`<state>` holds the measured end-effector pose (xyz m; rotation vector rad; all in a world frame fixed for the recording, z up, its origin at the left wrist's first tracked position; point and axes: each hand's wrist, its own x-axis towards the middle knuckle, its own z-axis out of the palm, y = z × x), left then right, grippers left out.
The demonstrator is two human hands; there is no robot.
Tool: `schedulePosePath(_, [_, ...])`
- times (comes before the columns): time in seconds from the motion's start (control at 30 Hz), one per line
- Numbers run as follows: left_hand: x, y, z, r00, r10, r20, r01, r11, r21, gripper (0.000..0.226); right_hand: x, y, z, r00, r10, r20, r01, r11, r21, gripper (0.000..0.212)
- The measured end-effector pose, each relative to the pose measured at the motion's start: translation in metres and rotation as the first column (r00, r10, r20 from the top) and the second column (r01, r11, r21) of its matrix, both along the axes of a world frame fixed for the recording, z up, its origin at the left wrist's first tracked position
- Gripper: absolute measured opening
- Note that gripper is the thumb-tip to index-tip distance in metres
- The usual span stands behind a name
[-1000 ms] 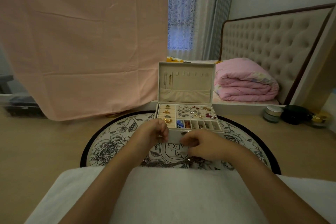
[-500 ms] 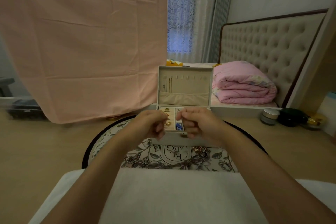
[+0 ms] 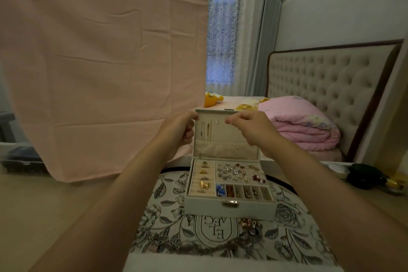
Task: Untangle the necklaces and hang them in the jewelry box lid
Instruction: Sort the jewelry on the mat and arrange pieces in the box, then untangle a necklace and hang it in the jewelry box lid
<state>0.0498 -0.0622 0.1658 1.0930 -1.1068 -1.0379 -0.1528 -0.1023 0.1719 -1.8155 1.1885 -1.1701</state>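
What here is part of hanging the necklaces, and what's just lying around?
Job: jewelry box lid, hung necklaces in it, tangled necklaces on the floral mat, left hand, right hand.
Lying about: pink quilt, pink sheet, yellow toy, jar.

Floral mat [image 3: 167,186], jewelry box [image 3: 229,208] on it, tangled necklaces [image 3: 249,227] beside

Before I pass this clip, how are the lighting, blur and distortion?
Head view: dim and warm overall, the window the only bright, bluish patch; wide-angle stretch bends the headboard and enlarges the forearms; the jewelry box trays read clearly, but any chain between the left hand and right hand at the lid is too fine to make out.
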Motion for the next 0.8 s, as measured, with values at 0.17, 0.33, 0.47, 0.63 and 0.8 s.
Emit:
schedulePosePath(0.17, [0.0, -0.046, -0.016, 0.921, 0.197, 0.335, -0.163, 0.978, -0.128, 0.028, 0.015, -0.043, -0.013, 0.988, -0.149, 0.047, 0.153, 0.984, -0.093, 0.006])
schedulePosePath(0.33, [-0.007, -0.093, -0.035, 0.784, 0.386, 0.486, -0.341, 0.922, -0.182, 0.038, 0.034, -0.08, -0.038, 0.945, -0.326, -0.001, 0.326, 0.944, -0.05, 0.022])
schedulePosePath(0.47, [-0.013, -0.116, -0.046, 0.693, 0.416, 0.589, -0.388, 0.904, -0.181, 0.039, 0.047, -0.103, -0.048, 0.904, -0.427, -0.015, 0.426, 0.903, -0.062, 0.032])
schedulePosePath(0.63, [-0.017, -0.134, -0.056, 0.669, 0.447, 0.593, -0.421, 0.886, -0.193, 0.045, 0.056, -0.126, -0.05, 0.862, -0.506, -0.022, 0.504, 0.861, -0.063, 0.039])
schedulePosePath(0.8, [-0.017, -0.148, -0.063, 0.609, 0.449, 0.654, -0.456, 0.873, -0.175, 0.037, 0.058, -0.13, -0.055, 0.839, -0.54, -0.067, 0.537, 0.842, -0.062, 0.038])
